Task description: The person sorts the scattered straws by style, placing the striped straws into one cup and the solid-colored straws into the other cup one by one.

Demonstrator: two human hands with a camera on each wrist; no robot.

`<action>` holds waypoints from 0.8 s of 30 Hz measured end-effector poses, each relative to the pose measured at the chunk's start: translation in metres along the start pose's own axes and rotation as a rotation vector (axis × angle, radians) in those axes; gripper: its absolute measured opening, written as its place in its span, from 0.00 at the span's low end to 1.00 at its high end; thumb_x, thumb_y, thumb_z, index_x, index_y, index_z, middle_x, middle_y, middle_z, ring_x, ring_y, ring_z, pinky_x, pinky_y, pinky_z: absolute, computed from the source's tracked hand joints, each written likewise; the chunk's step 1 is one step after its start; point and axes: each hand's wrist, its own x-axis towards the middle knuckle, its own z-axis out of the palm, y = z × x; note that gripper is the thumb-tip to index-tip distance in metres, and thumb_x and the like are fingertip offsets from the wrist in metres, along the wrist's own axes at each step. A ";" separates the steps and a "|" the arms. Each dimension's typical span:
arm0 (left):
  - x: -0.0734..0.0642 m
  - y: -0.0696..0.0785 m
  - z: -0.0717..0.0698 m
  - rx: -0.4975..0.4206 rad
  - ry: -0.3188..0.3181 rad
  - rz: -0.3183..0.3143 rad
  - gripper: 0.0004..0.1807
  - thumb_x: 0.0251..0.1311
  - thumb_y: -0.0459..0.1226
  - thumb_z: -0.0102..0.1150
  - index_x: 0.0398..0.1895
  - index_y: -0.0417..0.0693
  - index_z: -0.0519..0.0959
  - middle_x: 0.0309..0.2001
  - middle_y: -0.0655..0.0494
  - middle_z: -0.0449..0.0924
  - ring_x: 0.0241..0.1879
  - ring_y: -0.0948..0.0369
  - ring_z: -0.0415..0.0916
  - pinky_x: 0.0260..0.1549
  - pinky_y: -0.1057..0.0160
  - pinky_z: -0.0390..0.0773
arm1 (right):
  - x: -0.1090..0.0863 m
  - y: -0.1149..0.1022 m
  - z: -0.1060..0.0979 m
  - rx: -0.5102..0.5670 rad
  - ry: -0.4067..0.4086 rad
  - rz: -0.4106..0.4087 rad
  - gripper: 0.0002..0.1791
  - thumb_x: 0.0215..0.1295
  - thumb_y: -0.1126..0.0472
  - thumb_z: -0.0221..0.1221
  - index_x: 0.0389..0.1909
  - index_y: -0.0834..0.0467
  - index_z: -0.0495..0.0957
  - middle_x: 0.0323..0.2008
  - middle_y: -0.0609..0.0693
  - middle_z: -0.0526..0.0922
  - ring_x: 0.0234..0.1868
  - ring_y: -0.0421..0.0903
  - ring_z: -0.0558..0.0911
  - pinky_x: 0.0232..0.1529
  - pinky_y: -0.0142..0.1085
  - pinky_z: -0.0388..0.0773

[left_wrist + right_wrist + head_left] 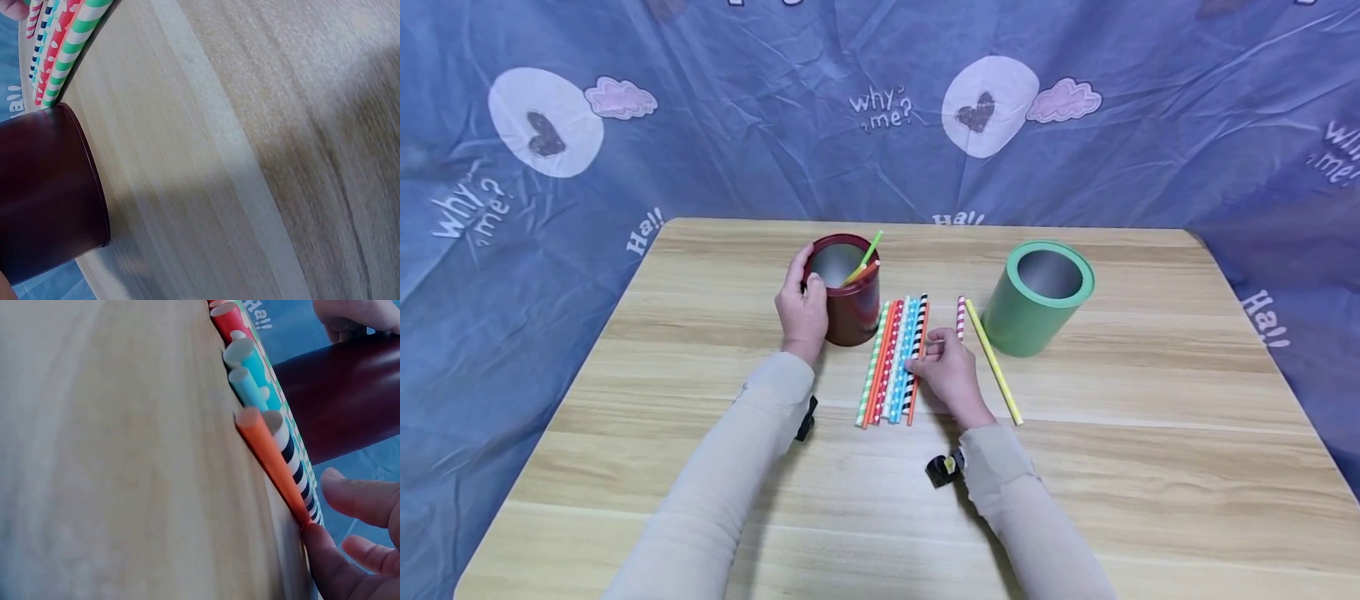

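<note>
A dark red canister point(853, 321) stands upright, a few straws point(871, 248) leaning out of its mouth. My left hand point(802, 315) holds it by the left side, thumb at the rim. Right of it lies a row of patterned paper straws point(895, 367): green-striped, orange, red, blue and black-striped. Over the right end of this row is my right hand point(953, 375). In the right wrist view, one fingertip touches the outer orange straw point(275, 465), while the thumb hovers apart above the black-striped straw point(299, 469).
A green canister point(1026, 321) stands to the right with its top open. Between it and my right hand lie a yellow straw point(995, 364) and a pink-striped straw point(960, 317), partly hidden by the hand. Blue printed cloth point(820, 158) hangs behind the wooden table point(647, 417).
</note>
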 end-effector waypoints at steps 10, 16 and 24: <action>0.001 0.001 0.000 0.007 -0.002 -0.013 0.23 0.59 0.34 0.42 0.58 0.54 0.74 0.56 0.54 0.76 0.56 0.63 0.71 0.55 0.62 0.71 | 0.007 -0.002 0.002 -0.063 0.032 0.056 0.30 0.45 0.67 0.68 0.50 0.60 0.67 0.36 0.53 0.75 0.34 0.47 0.75 0.34 0.35 0.74; 0.001 0.001 0.000 0.005 -0.009 -0.024 0.23 0.60 0.34 0.42 0.58 0.56 0.74 0.56 0.55 0.76 0.56 0.64 0.70 0.55 0.62 0.70 | 0.008 -0.005 0.001 -0.086 0.040 0.088 0.31 0.46 0.67 0.67 0.52 0.59 0.66 0.33 0.53 0.75 0.30 0.47 0.73 0.29 0.34 0.73; 0.000 0.000 0.001 -0.005 0.002 -0.006 0.23 0.59 0.33 0.42 0.58 0.54 0.74 0.56 0.54 0.76 0.56 0.64 0.71 0.55 0.63 0.70 | 0.009 -0.006 0.000 -0.079 0.024 0.112 0.31 0.46 0.67 0.65 0.54 0.60 0.66 0.35 0.55 0.76 0.31 0.48 0.74 0.30 0.35 0.74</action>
